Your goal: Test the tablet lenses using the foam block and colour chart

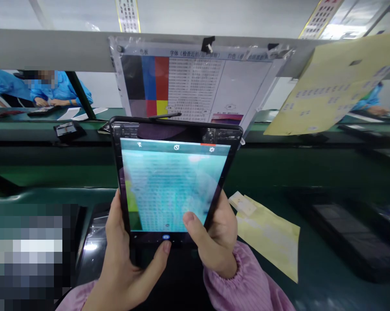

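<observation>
While a dark green workbench [279,172] fills the view, a laminated test chart of colour blocks and fine print [195,82] hangs above it, and a black-framed tablet with a lit turquoise screen [172,185] is held upright before the chart. The left hand [127,255] curls round its lower left edge, thumb on the bottom bezel; the right hand [214,242] clasps the lower right edge, thumb on the glass.

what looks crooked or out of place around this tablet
The yellow sheet hanging at upper right is tilted steeply, unlike the colour test chart beside it, which hangs nearly straight. The tablet looks intact.
</observation>
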### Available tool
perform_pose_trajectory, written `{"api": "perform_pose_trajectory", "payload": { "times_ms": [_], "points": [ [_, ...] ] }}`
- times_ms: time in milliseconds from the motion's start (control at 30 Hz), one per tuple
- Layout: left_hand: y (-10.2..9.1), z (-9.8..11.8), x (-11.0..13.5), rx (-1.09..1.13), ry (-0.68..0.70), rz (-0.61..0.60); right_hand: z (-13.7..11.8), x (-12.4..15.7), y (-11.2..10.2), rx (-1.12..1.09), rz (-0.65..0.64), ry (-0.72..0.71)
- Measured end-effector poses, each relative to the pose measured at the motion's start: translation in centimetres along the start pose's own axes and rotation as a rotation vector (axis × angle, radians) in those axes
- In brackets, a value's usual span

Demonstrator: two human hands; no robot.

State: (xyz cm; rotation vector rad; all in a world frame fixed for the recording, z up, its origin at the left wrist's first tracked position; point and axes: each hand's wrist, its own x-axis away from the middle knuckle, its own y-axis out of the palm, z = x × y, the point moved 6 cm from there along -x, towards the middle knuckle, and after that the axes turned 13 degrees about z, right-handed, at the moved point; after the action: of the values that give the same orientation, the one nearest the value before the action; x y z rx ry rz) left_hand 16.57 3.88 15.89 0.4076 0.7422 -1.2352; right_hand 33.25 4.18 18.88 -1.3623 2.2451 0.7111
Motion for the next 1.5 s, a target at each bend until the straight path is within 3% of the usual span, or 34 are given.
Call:
{"api": "perform_pose_trajectory", "payload": {
  "times_ms": [233,400,800,1033,1200,1500],
  "points": [
    [-0.4,-0.7,-0.1,-0.011,0.083,-0.053,-0.1,-0.2,0.1,-0.058,-0.026,-0.036],
    [-0.3,-0.7,-0.1,0.007,0.021,-0.023,0.0,0.1,0.0,-0.003,0.008,0.008],
    [-0.4,-1.0,-0.2,0.034,0.081,-0.054,0.0,0.0,0.0,-0.025,0.003,0.01],
    [-0.3,-0.5,0.0,0.034,-0.036,-0.003,0.0,0.1,0.0,-0.016,0.01,0.012],
    [-0.3,-0.7,-0.2,0.023,0.071,-0.051,0.1,0.2,-0.1,0.004,0.015,0.021],
    [-0.3,-0.8,-0.4,-0.029,0.011,-0.019,0.0,-0.2,0.3,-0.061,-0.019,0.002]
  ]
}}
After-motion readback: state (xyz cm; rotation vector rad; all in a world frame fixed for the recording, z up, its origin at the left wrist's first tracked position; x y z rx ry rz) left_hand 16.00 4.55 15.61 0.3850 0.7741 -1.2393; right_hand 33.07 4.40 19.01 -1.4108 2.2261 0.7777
